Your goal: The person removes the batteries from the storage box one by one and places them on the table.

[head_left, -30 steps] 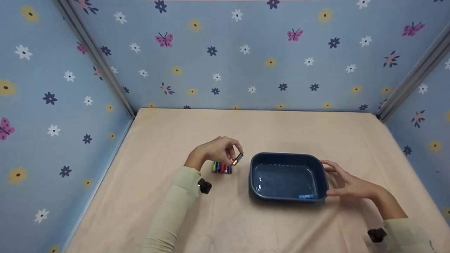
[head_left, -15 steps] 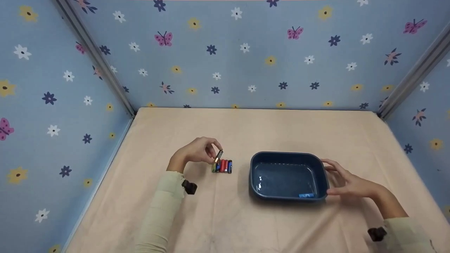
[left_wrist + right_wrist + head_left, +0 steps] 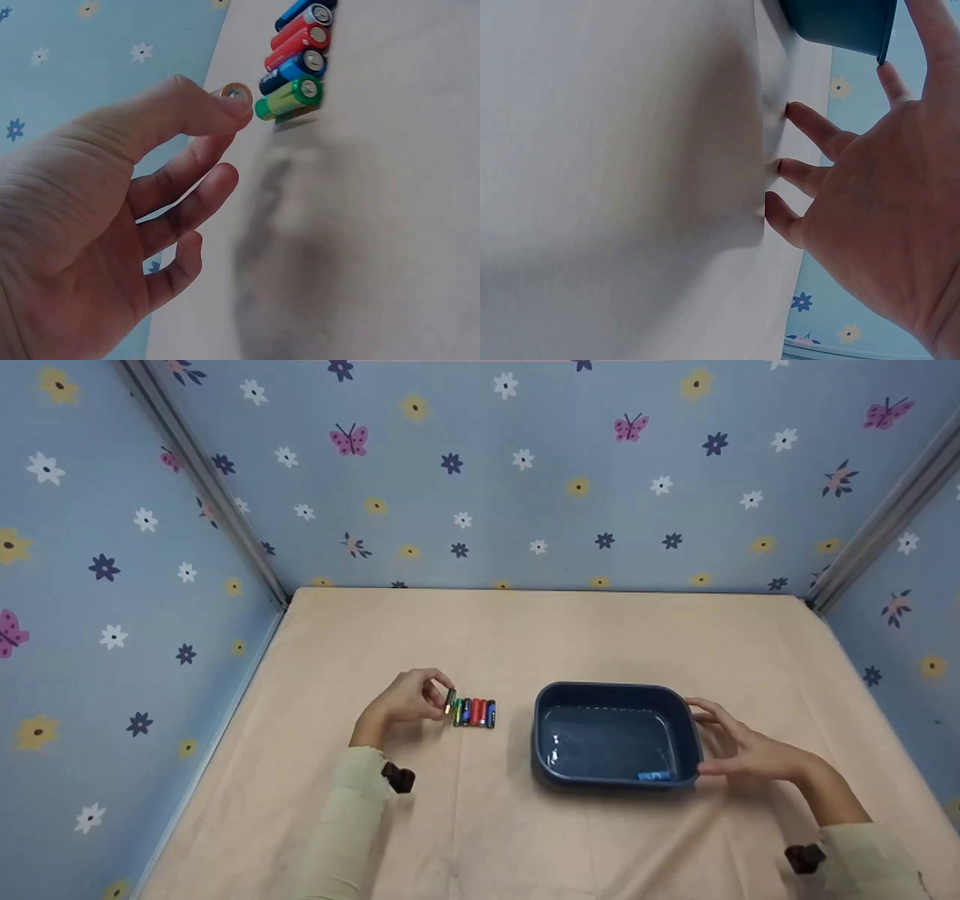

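My left hand (image 3: 405,697) pinches a black-and-gold battery (image 3: 450,701) between thumb and fingertips, at the left end of a row of batteries (image 3: 475,712). Several lie side by side there: a green one (image 3: 291,99) nearest my hand, then blue and red ones. In the left wrist view, the pinched battery's gold end (image 3: 237,91) shows above my thumb, apart from the row. On the right, my right hand (image 3: 761,754) touches the side of a dark blue rectangular bin (image 3: 600,742), fingers spread. Inside the bin, near its front right corner, lies a light blue battery (image 3: 653,775).
A cream cloth (image 3: 525,840) with some creases covers the table. Blue panels (image 3: 487,495) printed with flowers and butterflies stand at the back and both sides, with grey metal posts (image 3: 217,487) in the corners.
My left hand has carried the black-and-gold battery leftward, from right of the row over to its left end, and lowered it. The right hand and bin have stayed put.
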Demonstrator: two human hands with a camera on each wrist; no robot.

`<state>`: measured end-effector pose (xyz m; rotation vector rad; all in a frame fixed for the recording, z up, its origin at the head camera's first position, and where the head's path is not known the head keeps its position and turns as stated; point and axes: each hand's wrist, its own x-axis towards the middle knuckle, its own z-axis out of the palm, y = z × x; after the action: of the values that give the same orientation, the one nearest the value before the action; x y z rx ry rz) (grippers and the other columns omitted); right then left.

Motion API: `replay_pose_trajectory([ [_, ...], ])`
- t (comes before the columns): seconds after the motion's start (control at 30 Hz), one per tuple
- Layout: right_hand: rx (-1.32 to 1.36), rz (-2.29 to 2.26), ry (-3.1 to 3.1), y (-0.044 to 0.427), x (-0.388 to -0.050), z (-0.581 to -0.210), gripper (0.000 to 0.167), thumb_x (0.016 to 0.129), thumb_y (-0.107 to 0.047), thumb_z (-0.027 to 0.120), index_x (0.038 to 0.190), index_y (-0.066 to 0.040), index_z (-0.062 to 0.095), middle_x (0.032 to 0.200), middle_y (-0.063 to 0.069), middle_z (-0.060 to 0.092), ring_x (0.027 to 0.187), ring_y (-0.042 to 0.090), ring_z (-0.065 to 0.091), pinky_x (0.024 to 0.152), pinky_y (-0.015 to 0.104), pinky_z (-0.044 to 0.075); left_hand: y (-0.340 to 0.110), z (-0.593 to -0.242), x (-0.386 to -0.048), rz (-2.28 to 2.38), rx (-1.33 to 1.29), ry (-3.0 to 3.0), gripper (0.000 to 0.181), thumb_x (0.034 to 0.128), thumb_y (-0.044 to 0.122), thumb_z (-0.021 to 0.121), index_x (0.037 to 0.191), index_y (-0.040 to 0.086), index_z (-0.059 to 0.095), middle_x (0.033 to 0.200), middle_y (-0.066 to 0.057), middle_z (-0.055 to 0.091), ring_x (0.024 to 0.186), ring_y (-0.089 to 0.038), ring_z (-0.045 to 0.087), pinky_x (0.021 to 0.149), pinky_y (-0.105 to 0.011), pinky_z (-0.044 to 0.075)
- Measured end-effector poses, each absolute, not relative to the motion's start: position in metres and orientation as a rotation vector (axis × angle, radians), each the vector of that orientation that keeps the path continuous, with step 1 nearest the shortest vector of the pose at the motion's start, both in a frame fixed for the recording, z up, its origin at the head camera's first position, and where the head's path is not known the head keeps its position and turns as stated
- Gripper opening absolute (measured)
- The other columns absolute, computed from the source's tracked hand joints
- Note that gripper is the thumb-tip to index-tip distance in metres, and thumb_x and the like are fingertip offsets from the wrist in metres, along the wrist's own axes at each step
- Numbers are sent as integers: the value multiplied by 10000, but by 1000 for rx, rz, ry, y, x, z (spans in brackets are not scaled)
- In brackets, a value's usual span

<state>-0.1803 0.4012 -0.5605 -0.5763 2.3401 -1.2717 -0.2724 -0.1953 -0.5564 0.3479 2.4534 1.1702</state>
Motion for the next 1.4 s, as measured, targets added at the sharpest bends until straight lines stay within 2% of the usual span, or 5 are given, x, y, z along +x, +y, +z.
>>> replay_pose_trajectory([
  [0.27, -571, -1272, 2332, 401, -180, -562, 986, 993, -97, 834, 1782, -201, 252, 1789, 329, 298, 1481, -166, 319, 1165, 940, 107, -195, -571, -271, 1145, 300, 2471, 475, 884, -75, 851, 1332, 13, 719, 1011, -113, 787, 853, -137, 644, 748, -238, 508],
  [0.63, -568, -1273, 2341, 402, -180, -563, 981, 986, -102, 843, 1774, -213, 270, 1810, 287, 289, 1482, -165, 317, 1168, 937, 109, -190, -576, -270, 1109, 233, 2457, 521, 878, -67, 855, 1366, 50, 713, 1000, -71, 739, 896, -167, 634, 794, -267, 506],
  [0.97, -569, -1274, 2338, 405, -181, -563, 985, 996, -103, 838, 1784, -205, 255, 1802, 307, 281, 1480, -185, 321, 1177, 928, 107, -191, -573, -271, 1095, 248, 2424, 576, 892, -57, 853, 1432, 55, 685, 1024, -61, 736, 924, -167, 632, 813, -266, 522],
  [1.23, -571, -1271, 2343, 405, -182, -564, 984, 994, -97, 837, 1781, -205, 257, 1803, 307, 285, 1479, -178, 325, 1173, 931, 113, -190, -558, -271, 977, 262, 2404, 766, 941, -6, 867, 1622, 108, 534, 1063, -73, 730, 928, -176, 621, 869, -297, 509],
  [1.4, -593, -1282, 2339, 404, -182, -564, 995, 987, -83, 843, 1783, -192, 255, 1806, 301, 279, 1470, -214, 326, 1181, 924, 109, -185, -543, -272, 862, 276, 2462, 762, 984, 73, 849, 1659, 112, 498, 1088, -90, 753, 921, -179, 618, 857, -314, 502],
])
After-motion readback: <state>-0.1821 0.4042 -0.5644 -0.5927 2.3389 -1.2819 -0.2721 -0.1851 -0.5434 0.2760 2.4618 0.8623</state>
